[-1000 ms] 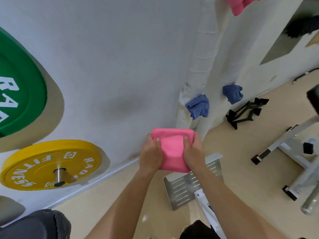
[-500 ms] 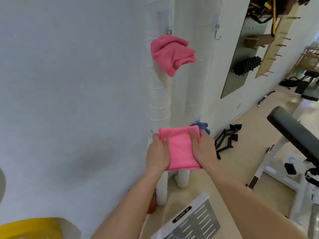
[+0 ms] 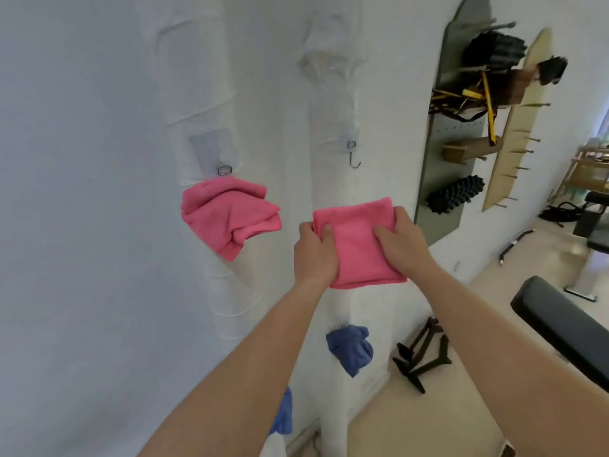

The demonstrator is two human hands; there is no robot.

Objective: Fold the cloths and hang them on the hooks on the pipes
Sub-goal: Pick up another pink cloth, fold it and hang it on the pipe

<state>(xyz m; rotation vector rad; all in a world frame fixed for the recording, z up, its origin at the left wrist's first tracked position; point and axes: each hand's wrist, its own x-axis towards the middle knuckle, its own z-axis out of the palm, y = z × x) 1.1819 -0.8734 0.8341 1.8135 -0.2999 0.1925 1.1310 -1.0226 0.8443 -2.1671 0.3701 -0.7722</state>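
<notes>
A folded pink cloth (image 3: 357, 245) is held up in front of the right white pipe (image 3: 333, 179). My left hand (image 3: 314, 255) grips its left edge and my right hand (image 3: 400, 244) grips its right side. A bare metal hook (image 3: 354, 159) sticks out of that pipe, above the cloth. On the left pipe (image 3: 211, 94) a second pink cloth (image 3: 227, 219) hangs from another hook (image 3: 225, 169). Lower down hang two blue cloths, one on the right pipe (image 3: 351, 349) and one on the left pipe (image 3: 283, 413), partly hidden by my left forearm.
A grey pegboard (image 3: 438, 186) with foam rollers and straps hangs on the wall to the right. A black padded bench (image 3: 560, 328) juts in at the right. Black push-up handles (image 3: 421, 361) lie on the floor by the pipes.
The view has tilted upward and both hands have raised the folded pink cloth, from near the floor level to just below the bare hook on the right pipe.
</notes>
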